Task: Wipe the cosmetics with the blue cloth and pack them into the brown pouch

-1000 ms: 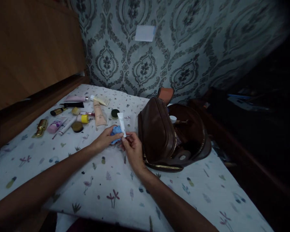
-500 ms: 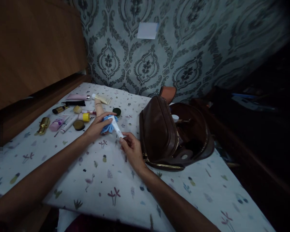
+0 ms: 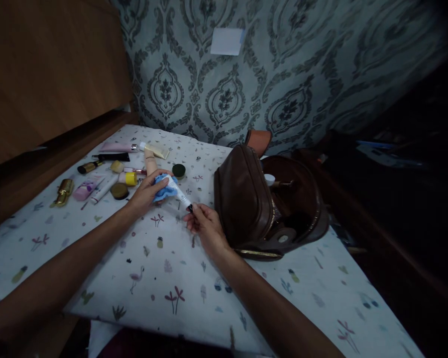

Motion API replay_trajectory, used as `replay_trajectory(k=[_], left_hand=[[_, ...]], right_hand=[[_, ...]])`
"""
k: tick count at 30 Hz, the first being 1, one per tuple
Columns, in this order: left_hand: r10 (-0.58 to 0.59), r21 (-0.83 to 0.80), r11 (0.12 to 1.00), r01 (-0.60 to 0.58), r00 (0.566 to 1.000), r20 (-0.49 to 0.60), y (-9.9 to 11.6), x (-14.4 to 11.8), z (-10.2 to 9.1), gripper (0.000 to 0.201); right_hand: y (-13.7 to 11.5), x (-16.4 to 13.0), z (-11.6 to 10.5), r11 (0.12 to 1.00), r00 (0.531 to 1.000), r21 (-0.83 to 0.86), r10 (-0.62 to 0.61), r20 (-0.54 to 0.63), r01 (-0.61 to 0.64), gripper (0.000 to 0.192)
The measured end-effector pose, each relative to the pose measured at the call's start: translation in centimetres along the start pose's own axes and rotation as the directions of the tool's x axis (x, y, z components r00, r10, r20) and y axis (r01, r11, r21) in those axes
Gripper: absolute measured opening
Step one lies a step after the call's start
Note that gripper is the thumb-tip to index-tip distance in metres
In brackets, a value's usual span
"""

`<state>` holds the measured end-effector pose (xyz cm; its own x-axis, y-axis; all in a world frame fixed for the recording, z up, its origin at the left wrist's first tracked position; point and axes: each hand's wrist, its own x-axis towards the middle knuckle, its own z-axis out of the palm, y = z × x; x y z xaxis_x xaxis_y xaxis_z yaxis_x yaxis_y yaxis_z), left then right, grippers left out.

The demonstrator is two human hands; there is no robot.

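My left hand [image 3: 148, 191] is closed around a blue cloth [image 3: 167, 189] and the upper end of a small white tube [image 3: 182, 195]. The tube slants down to the right, and its black cap [image 3: 190, 207] sits between the thumb and fingers of my right hand [image 3: 206, 223]. Left of my left hand lie several cosmetics, among them a yellow-capped tube [image 3: 130, 178], a round compact [image 3: 119, 191] and a beige tube [image 3: 150, 162]. Just right of my right hand stands an open brown leather bag [image 3: 242, 194].
A dark round jar [image 3: 178, 171] lies beyond my left hand. Farther left are a pink tube [image 3: 117, 147], a cream tube [image 3: 155, 150] and a gold bottle [image 3: 63, 192]. A patterned cloth [image 3: 164, 278] covers the table; behind it rises a papered wall [image 3: 224, 99].
My right hand has slid slightly down and right to the tube's cap end, where the black cap now shows. The blue cloth has shifted a little in my left hand.
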<state>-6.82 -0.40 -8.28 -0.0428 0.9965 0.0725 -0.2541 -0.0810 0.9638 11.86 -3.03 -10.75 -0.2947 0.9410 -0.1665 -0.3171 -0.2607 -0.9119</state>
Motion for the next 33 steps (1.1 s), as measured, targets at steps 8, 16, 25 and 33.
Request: replay_trajectory(k=[8,16,25,33], left_hand=[[-0.019,-0.028,0.999,0.018,0.998,-0.053,0.01,0.22,-0.09,0.029],[-0.040,-0.066,0.997,0.036,0.997,-0.061,-0.38,0.34,-0.32,0.029],[-0.035,-0.078,0.996,0.032,0.999,-0.039,-0.55,0.36,-0.31,0.031],[-0.030,-0.057,0.998,0.031,0.999,0.015,-0.50,0.09,-0.26,0.032]], right_hand=[[0.85,0.24,0.18,0.982,0.982,-0.053,-0.185,-0.034,0.183,0.032],[0.36,-0.31,0.21,0.851,0.901,-0.358,-0.431,-0.054,0.385,0.026],[0.83,-0.23,0.06,0.852,0.909,-0.385,-0.410,-0.072,0.354,0.023],[0.76,-0.37,-0.21,0.831,0.962,-0.508,-0.271,-0.012,0.228,0.049]])
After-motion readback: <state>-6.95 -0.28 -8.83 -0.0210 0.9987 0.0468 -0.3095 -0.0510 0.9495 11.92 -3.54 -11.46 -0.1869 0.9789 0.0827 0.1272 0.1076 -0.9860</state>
